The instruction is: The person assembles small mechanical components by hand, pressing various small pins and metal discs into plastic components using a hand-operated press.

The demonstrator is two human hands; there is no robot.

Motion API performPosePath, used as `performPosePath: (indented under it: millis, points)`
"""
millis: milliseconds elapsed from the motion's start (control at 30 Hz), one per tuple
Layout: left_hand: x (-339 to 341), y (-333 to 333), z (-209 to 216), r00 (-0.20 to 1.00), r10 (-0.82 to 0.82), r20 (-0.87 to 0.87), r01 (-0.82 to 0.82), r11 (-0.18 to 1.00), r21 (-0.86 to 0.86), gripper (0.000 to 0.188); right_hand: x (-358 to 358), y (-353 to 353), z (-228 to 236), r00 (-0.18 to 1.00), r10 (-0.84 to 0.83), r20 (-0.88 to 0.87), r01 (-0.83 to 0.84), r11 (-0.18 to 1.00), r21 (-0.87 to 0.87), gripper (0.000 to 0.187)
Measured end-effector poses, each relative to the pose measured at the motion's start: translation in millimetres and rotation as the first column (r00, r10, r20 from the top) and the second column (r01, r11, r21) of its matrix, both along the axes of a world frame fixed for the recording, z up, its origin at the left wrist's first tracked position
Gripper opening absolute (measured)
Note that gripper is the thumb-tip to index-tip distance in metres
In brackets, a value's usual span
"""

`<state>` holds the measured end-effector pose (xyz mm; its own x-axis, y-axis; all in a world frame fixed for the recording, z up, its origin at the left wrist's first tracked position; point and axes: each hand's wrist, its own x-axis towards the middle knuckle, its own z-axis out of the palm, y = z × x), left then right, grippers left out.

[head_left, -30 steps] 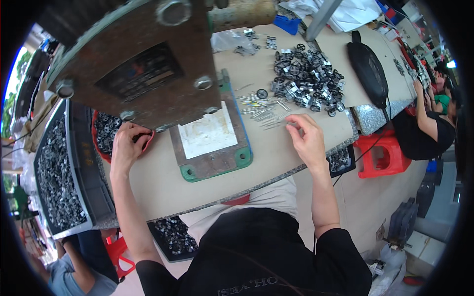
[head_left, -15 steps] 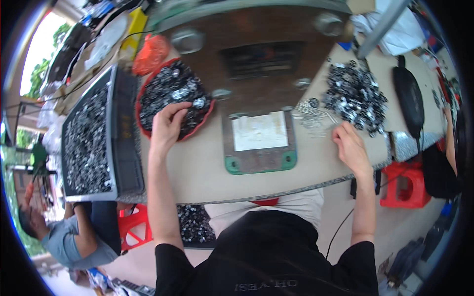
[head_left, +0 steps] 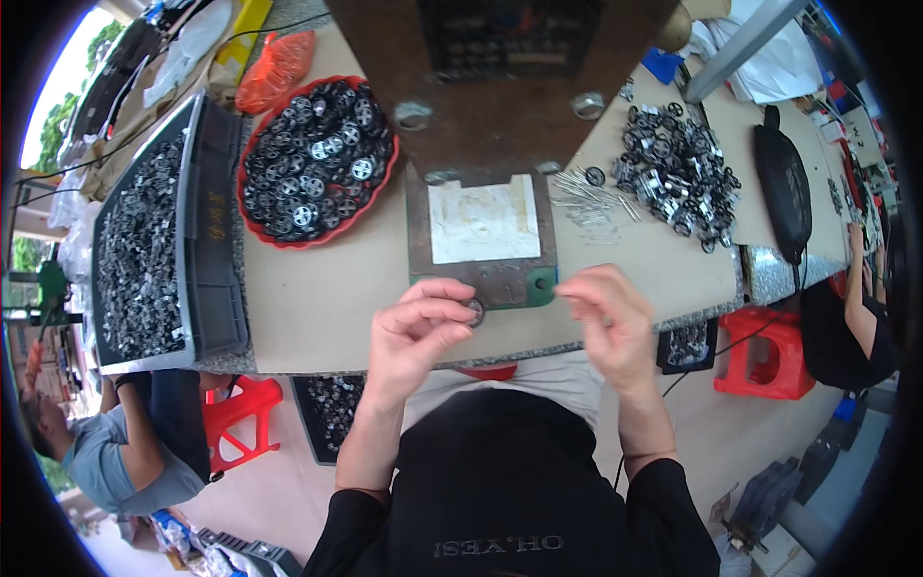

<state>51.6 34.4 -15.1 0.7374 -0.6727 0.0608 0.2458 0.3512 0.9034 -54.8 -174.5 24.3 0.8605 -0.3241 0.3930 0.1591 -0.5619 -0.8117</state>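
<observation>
Just in front of the metal press base, my left hand (head_left: 415, 332) pinches a small dark wheel (head_left: 474, 311) between thumb and fingers. My right hand (head_left: 615, 322) is beside the base's right corner, fingertips drawn together; whatever they hold is too small to make out. Between the hands lies the brown and green base (head_left: 505, 293), topped by a worn white plate (head_left: 484, 223). Many black wheels with silver-coloured spokes fill the red scalloped basin (head_left: 252, 213) at the left. Thin metal pins (head_left: 585, 192) lie loose right of the base, beside a heap of wheels joined with shiny metal parts (head_left: 673, 173).
The brown machine body (head_left: 500, 115) rises behind the plate. A grey crate (head_left: 213, 240) of small dark parts stands at the left, near an orange bag (head_left: 276, 72). A black pouch (head_left: 781, 188) lies at the right. Co-workers sit at both sides, near red stools (head_left: 766, 361).
My left hand has come from the red basin to the base's front with a wheel. My right hand has moved left from beside the pins toward it. The view has shifted slightly.
</observation>
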Motion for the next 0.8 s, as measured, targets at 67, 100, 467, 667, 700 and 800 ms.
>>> performPosePath:
  millis: [67,100,467,667,700,800]
  points:
    - [-15,-11,8,0.992,0.019,0.121,-0.035,0.991,0.131,0.025,5,11,-1,0.999,0.045,0.001,-0.045,0.999,-0.028,0.024]
    - [-18,-13,8,0.987,0.004,0.161,-0.028,0.989,0.143,0.032,6,15,-3,0.998,0.069,0.009,-0.069,0.996,-0.057,0.023]
    - [-32,-25,-11,0.978,0.029,-0.209,-0.039,0.998,-0.047,0.039,-6,25,-19,0.992,0.125,0.005,-0.123,0.979,-0.161,0.025]
    - [-35,-25,-11,0.953,-0.008,-0.302,-0.022,0.995,-0.094,0.038,-10,26,-16,0.998,0.03,0.046,-0.022,0.985,-0.172,0.029]
    - [-35,-25,-9,0.95,-0.019,-0.31,-0.005,0.997,-0.079,0.037,-11,25,-17,0.999,0.029,0.045,-0.021,0.985,-0.17,0.029]
    - [-34,-23,-11,0.978,-0.011,-0.207,0.008,1.0,-0.014,0.036,-9,21,-19,0.998,0.024,0.056,-0.008,0.963,-0.271,0.031]
